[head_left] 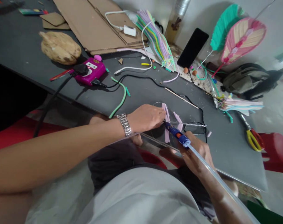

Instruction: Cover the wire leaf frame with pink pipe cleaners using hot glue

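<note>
No legible text or labels.

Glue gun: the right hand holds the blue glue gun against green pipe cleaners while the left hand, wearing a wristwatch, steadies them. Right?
No. In the head view the pipe cleaners are pink, not green. The right hand does hold the blue glue gun against them, and the left hand, wearing a wristwatch, steadies them.

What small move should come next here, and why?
Probably squeeze a dab from the glue gun onto the pink strip: the right hand has its nozzle at that strip, and the left hand pins it on the wire frame.
</note>
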A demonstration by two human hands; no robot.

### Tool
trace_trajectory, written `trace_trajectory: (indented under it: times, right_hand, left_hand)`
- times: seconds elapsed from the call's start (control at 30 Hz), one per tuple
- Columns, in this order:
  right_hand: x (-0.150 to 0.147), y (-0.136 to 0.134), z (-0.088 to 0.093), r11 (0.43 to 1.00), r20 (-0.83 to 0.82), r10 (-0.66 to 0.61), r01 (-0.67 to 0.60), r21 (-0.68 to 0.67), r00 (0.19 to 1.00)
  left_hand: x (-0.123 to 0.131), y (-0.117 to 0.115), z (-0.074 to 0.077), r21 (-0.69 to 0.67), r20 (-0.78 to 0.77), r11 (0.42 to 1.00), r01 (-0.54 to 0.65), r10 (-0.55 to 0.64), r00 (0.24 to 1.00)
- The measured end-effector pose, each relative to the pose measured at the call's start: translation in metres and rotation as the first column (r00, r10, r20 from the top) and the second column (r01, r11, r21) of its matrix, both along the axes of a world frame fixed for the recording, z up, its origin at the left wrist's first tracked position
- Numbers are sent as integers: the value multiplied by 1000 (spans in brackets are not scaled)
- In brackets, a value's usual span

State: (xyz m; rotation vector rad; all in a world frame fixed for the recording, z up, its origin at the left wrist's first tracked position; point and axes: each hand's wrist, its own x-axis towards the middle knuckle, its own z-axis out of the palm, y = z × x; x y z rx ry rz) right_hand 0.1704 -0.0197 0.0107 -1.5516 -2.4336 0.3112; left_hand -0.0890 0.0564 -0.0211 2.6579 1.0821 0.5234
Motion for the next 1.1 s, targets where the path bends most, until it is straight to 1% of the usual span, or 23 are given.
trace_trajectory:
  times: [0.13, 0.43, 0.53, 0.63, 0.7, 0.73, 0.8, 0.83, 0.87, 0.93, 1.03, 1.1]
  right_hand:
    - [0, 0, 1, 1000, -15, -5, 4, -30, 1000]
    - [-2, 0, 5, 1000, -14, -7, 6, -24, 1000]
    - [-1, 1, 5, 996, -60, -26, 21, -84, 998]
    - [4, 2, 2, 976, -167, -102, 66, -207, 981]
    - [11, 0, 0, 959, -299, -215, 143, -246, 930]
    - [15, -1, -1, 949, -380, -280, 196, -246, 881]
    - [22, -5, -2, 924, -547, -383, 309, -227, 744]
    - [26, -6, -1, 909, -618, -409, 357, -213, 671]
    - [30, -8, 0, 896, -672, -420, 397, -199, 610]
    - [38, -10, 2, 867, -739, -422, 471, -161, 526]
    - [49, -9, 6, 814, -786, -414, 573, -95, 459]
    - [57, -6, 8, 793, -821, -399, 604, -85, 408]
  left_hand:
    - [0, 0, 0, -2, -5, 1000, -1, 1, 1000]
    - [1, 0, -1, 18, -5, 1000, -7, 7, 1000]
    - [0, 0, -1, 22, -8, 1000, 1, -1, 1000]
    - [0, 0, -1, 26, -3, 1000, 5, -5, 1000]
    - [-1, 0, 0, 30, -7, 1000, 5, -5, 1000]
    - [-1, 0, 0, 34, -9, 999, 5, -4, 1000]
    - [-1, 0, -1, 45, -9, 999, 3, -2, 1000]
    - [-1, 0, -2, 51, -7, 999, 2, -1, 1000]
    - [-1, 0, -2, 56, -4, 998, 0, 0, 1000]
    - [-1, 0, -2, 62, 2, 998, -4, 4, 1000]
    - [0, 0, -2, 61, 8, 998, -14, 13, 1000]
    - [0, 0, 0, 56, 4, 998, -15, 15, 1000]
